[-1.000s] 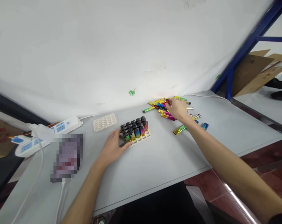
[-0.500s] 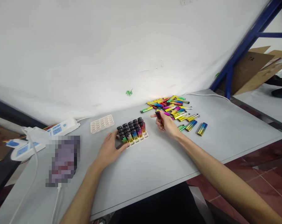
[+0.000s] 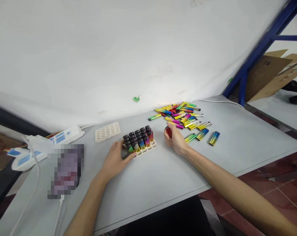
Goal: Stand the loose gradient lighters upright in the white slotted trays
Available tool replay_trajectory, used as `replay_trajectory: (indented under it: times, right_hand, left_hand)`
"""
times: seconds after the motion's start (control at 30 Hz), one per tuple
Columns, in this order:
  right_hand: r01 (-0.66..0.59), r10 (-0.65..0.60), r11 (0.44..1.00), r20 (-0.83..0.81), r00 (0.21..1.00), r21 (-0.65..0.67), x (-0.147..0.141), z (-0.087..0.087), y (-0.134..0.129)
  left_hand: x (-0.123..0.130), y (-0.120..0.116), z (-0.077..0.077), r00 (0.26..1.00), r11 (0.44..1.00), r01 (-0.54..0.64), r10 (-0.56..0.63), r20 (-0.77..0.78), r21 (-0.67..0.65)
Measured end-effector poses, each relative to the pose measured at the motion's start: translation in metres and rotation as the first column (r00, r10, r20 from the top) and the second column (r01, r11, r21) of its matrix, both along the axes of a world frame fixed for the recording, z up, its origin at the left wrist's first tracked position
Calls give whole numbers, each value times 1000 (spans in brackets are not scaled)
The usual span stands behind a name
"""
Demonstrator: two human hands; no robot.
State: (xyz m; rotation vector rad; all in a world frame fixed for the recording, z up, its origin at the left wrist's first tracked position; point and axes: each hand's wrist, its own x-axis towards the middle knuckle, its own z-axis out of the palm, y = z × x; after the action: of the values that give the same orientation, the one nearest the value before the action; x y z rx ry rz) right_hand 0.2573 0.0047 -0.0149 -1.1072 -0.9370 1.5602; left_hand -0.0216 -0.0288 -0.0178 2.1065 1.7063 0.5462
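Observation:
Several black-topped lighters (image 3: 141, 143) stand upright in rows in a cream tray with holes (image 3: 152, 145); the front row of holes shows bare. My left hand (image 3: 115, 159) grips the tray's left end, thumb at the front corner and fingers along the far side, partly hidden by the lighters. My right hand (image 3: 175, 139) is closed around a red lighter (image 3: 168, 131), just right of the tray and above the table. Beyond that hand lies a loose heap of shiny multicoloured lighters (image 3: 185, 118), with a blue-and-yellow lighter (image 3: 213, 138) lying apart at the right.
A second cream tray (image 3: 108, 131) lies flat near the wall. At the left are power strips (image 3: 67, 134), a white cable (image 3: 37, 177) and a blurred-out object (image 3: 67, 172). A blue metal frame (image 3: 255, 55) and cardboard boxes (image 3: 268, 73) stand to the right.
My right hand has drawn slightly lower and its fingers have curled tighter around the red lighter, whose black top now shows less. My left hand stays at the tray.

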Motion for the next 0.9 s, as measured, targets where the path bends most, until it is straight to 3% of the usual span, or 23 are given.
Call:
replay_trajectory:
  times: [0.73, 0.9]
  right_hand:
    - [-1, 1, 999, 1, 1000, -38, -2, 1, -4]
    - [-15, 7, 993, 72, 997, 120, -1, -6, -2]
  left_hand:
    - [0, -1, 1, 1000, 1000, 6, -6, -27, -14]
    - [0, 0, 0, 999, 1000, 18, -17, -30, 2]
